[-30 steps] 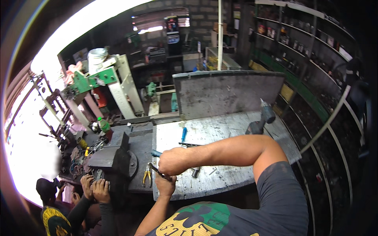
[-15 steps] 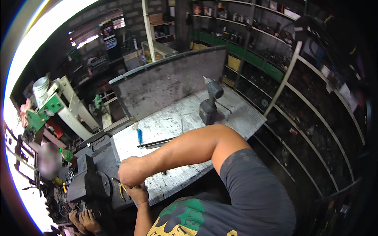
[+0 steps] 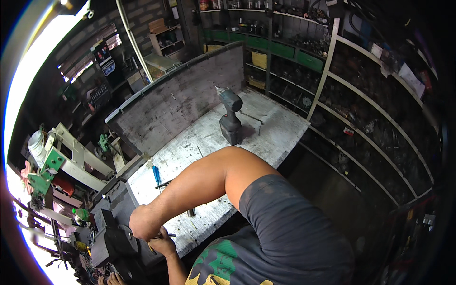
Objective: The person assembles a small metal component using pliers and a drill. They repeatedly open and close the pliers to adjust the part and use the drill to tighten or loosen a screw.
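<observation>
My right hand (image 3: 144, 222) is closed in a fist at the bench's left end, its arm reaching across from the right; whatever it grips is hidden. Just below it, touching or nearly so, my left hand (image 3: 164, 243) is wrapped around yellow-handled pliers (image 3: 151, 247), mostly covered by the fingers. Beyond my right forearm lie a blue-handled screwdriver (image 3: 156, 175) and a dark slim bar (image 3: 164, 184), partly hidden by the arm. A small metal cylinder (image 3: 191, 212) stands on the near side of that forearm.
A cordless drill (image 3: 231, 116) stands upright on the worn white bench (image 3: 280, 118), before an upright board (image 3: 175, 97). A dark bench vise (image 3: 114, 247) sits at lower left, with another person's hand (image 3: 114, 279) beside it. Loaded shelves (image 3: 327, 71) line the right.
The view has shifted, so bench and drill appear farther left. My hands remain together; the pliers are now more covered by my left hand. The other person's hands are lower in view.
</observation>
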A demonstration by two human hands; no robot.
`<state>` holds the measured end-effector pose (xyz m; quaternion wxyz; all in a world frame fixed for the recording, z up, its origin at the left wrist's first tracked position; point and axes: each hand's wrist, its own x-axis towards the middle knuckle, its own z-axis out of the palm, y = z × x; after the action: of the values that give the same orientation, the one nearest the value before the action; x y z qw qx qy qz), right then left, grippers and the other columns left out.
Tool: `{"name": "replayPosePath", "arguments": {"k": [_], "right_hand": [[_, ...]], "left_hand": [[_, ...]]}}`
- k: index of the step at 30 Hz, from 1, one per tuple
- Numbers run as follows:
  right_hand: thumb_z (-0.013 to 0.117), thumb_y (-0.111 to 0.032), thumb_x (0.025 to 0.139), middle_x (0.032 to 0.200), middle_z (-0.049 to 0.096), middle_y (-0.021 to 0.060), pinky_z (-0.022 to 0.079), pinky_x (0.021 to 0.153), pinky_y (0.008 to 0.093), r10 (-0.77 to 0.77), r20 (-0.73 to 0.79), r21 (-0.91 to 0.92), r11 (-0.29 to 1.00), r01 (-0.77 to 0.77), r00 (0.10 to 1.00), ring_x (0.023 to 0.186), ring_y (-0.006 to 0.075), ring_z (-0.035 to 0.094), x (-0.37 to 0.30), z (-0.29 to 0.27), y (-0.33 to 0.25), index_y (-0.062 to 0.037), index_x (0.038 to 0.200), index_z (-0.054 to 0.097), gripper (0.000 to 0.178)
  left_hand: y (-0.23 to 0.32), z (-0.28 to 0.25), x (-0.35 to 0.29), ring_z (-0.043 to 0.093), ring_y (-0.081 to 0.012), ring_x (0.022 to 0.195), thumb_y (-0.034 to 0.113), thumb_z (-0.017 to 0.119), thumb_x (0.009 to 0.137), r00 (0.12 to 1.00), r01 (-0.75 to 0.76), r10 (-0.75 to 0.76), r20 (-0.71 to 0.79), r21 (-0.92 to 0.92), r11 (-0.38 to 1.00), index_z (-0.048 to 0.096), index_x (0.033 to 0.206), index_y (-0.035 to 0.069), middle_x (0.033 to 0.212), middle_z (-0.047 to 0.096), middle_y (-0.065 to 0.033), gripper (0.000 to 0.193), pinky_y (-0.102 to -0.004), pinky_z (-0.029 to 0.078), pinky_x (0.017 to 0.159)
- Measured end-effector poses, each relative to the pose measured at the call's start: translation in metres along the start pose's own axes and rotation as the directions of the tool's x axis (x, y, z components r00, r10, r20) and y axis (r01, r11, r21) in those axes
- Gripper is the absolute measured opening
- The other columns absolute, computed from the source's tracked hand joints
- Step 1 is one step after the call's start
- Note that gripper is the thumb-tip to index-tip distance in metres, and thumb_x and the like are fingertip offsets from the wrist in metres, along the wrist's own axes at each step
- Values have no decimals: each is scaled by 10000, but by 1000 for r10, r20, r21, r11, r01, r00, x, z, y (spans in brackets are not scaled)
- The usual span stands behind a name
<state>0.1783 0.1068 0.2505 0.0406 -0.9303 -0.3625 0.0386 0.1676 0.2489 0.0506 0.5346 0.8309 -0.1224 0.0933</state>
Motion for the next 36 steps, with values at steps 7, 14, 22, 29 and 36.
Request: {"name": "replayPosePath", "arguments": {"k": [7,14,22,29,36], "right_hand": [[721,-239,854,970,810,89,606,736,487,-217,46,-216,951,222,975,929,319,777,-4,4,10,-148,948,850,184],[742,-331,869,1018,803,116,597,801,487,2,-38,-36,999,-3,999,984,326,762,-8,9,-2,-119,983,840,260],[881,-148,770,1215,694,279,494,1056,483,403,-688,612,769,185,603,1188,459,652,21,91,-12,-40,1544,422,906],[787,-174,884,1161,638,152,517,954,458,526,-513,850,422,315,678,1080,352,658,62,147,-23,-104,1346,575,514],[768,-141,940,1090,634,126,589,867,359,512,-289,956,189,223,809,1014,194,669,47,140,14,-13,1165,484,385]], "left_hand": [[-9,6,-4,573,-271,873,306,838,893,968,-230,232,-99,33,973,546,1194,-42,978,603,-130,545,-424,489,832],[-14,3,2,572,-234,802,271,833,897,998,-64,64,0,52,997,599,1060,-36,901,612,-96,420,-409,494,783],[-66,3,35,689,-216,975,101,733,947,772,-481,633,52,699,529,673,1239,-15,1134,716,-132,319,-363,560,860],[-89,-3,30,710,-241,1033,126,759,935,997,-35,6,74,399,916,692,1258,22,1167,737,-126,346,-389,573,915],[-76,-83,29,597,-248,1355,-55,624,783,780,240,-66,622,-201,950,511,1501,-61,1407,650,-144,727,-374,440,1180]]}}
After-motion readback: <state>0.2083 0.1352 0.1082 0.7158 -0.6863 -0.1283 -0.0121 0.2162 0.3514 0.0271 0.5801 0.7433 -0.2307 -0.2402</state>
